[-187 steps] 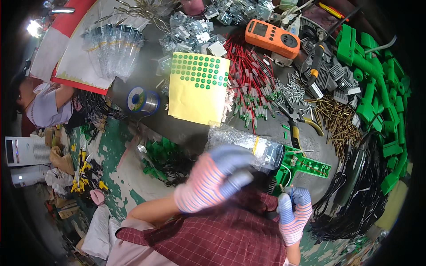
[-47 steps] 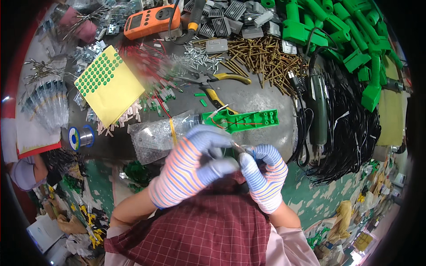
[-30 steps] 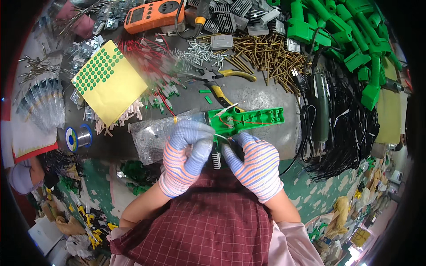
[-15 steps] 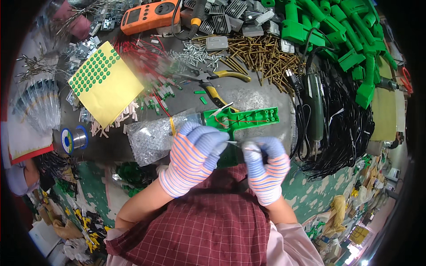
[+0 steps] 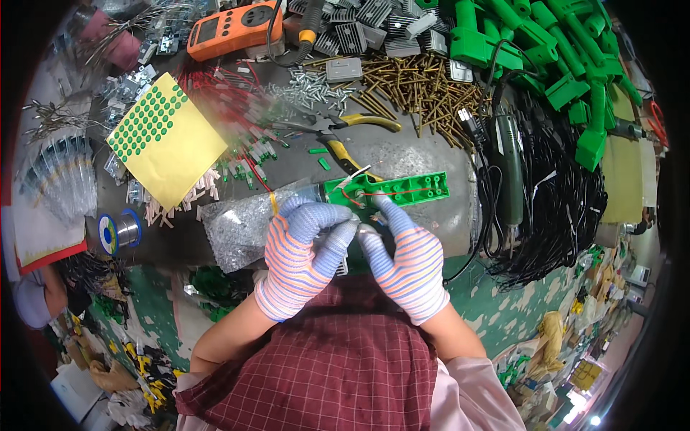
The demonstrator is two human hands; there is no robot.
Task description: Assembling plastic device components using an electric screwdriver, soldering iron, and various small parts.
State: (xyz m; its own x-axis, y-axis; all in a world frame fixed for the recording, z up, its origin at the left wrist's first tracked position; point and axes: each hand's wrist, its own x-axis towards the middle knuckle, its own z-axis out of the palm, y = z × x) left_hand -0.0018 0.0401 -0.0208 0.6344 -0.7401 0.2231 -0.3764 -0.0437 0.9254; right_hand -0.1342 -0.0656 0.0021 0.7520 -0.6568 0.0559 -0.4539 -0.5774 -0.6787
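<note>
Both hands wear striped knit gloves and meet over the near side of a green plastic housing half [image 5: 424, 188], whose inside faces up with a thin red wire and a white-tipped lead in it. The fingertips of my left hand [image 5: 302, 248] are pinched together at the housing's near part; whatever they hold is too small to make out. My right hand [image 5: 408, 266] reaches its forefinger onto the housing beside the wires, while its thumb points toward the left fingertips. Its grip is partly hidden. Left of the housing lies a bubble-wrap sheet [image 5: 233, 233].
Beyond the housing lie yellow-handled pliers [image 5: 345, 154], brass-coloured screws [image 5: 431, 97] and an orange meter [image 5: 233, 32]. A yellow sheet with green stickers [image 5: 172, 154] and a solder spool [image 5: 128, 231] are leftward. Rightward lie an electric screwdriver [image 5: 510, 172], black cables [image 5: 557, 208] and green housings [image 5: 560, 57].
My right hand has moved left and its forefinger now reaches onto the housing. The fingertips of both hands are closer together. The view has shifted slightly.
</note>
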